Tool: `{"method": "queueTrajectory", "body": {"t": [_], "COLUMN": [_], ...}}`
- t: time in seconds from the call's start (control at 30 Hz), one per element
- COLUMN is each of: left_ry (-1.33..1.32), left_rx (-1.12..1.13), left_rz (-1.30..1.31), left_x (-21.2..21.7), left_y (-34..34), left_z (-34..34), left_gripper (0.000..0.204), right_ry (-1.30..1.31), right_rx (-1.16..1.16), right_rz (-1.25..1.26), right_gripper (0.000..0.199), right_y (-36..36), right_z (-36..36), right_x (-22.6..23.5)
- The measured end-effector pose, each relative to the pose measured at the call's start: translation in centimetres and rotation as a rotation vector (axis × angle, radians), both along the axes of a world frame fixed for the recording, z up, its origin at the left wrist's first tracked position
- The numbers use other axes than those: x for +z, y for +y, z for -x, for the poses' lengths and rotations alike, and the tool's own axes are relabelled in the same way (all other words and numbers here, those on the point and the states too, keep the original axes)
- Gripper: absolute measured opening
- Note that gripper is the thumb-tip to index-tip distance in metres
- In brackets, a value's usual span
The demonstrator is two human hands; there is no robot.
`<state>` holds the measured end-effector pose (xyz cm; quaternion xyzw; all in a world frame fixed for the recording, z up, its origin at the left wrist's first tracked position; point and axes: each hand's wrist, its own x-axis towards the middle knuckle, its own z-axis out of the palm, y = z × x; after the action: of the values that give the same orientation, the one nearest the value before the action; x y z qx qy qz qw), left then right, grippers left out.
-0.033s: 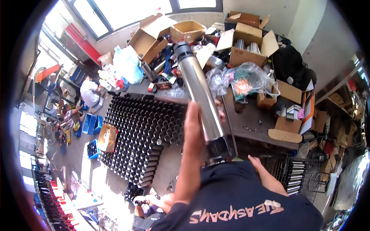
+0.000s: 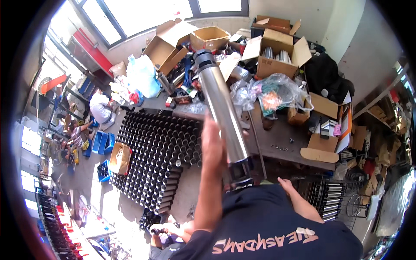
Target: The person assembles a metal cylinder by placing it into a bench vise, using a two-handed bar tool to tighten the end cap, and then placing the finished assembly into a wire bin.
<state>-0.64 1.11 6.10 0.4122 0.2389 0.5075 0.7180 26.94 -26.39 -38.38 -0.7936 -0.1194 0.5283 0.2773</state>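
I hold a long shiny metal tube (image 2: 221,104) tilted up and away from me, its dark cap toward the far boxes. My left hand (image 2: 213,145) is wrapped round its lower half. The tube's dark lower end (image 2: 239,173) sits close to my chest. My right hand (image 2: 284,183) is low at the right of that end, apart from it, by the workbench edge; its fingers are mostly hidden, so I cannot tell what it holds.
Several rows of upright black tubes (image 2: 160,147) cover the floor on the left. The workbench (image 2: 281,143) carries cardboard boxes (image 2: 277,56) and plastic bags (image 2: 271,93). A wire basket of metal tubes (image 2: 331,197) stands at right. People sit far left (image 2: 99,107) beside blue crates (image 2: 99,143).
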Motion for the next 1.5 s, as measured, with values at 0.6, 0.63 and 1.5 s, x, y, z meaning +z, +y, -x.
{"method": "queueTrajectory", "body": {"t": [0.6, 0.63, 1.5], "left_ry": [-0.106, -0.262, -0.664], "left_rx": [-0.166, -0.187, -0.470], "left_rz": [0.389, 0.420, 0.277], "left_x": [-6.9, -6.5, -3.1], "left_y": [3.4, 2.9, 2.9], "left_z": [-0.2, -0.2, 2.6], "left_gripper": [0.071, 0.072, 0.086], "right_ry": [-0.244, -0.178, -0.169], "right_rx": [0.231, 0.174, -0.021], "right_rz": [-0.071, -0.017, 0.013], "right_gripper": [0.051, 0.052, 0.036], "right_y": [0.6, 0.2, 0.4], "right_z": [0.0, 0.7, 5.5], "right_x": [-1.3, -1.1, 1.9]}}
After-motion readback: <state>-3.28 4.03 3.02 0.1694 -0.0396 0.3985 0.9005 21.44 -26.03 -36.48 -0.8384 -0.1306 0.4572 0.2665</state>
